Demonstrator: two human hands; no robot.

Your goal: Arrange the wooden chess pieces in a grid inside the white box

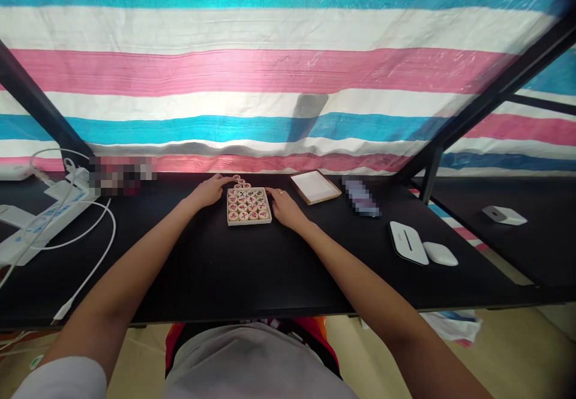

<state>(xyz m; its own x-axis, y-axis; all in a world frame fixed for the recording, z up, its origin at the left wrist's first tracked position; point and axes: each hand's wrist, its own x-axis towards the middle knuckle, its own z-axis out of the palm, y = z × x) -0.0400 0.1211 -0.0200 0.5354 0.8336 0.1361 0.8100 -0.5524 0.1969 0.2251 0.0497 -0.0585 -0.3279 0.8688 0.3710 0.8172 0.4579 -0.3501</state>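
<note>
A shallow white box on the black table holds round Chinese chess pieces in rows, marked with red or dark characters. Behind its far edge a few loose Chinese chess pieces with red characters lie close together. My left hand is at the box's far left, its index finger stretched out to the loose pieces and seemingly touching one. My right hand lies by the box's right side, fingers extended toward the far right corner. Neither hand is wrapped round anything; the fingertips are small and partly hidden.
A lid-like tray with a white inside lies right of the box, near a blurred item. Farther right are a white flat device and a white mouse-like object. A power strip with white cables occupies the left.
</note>
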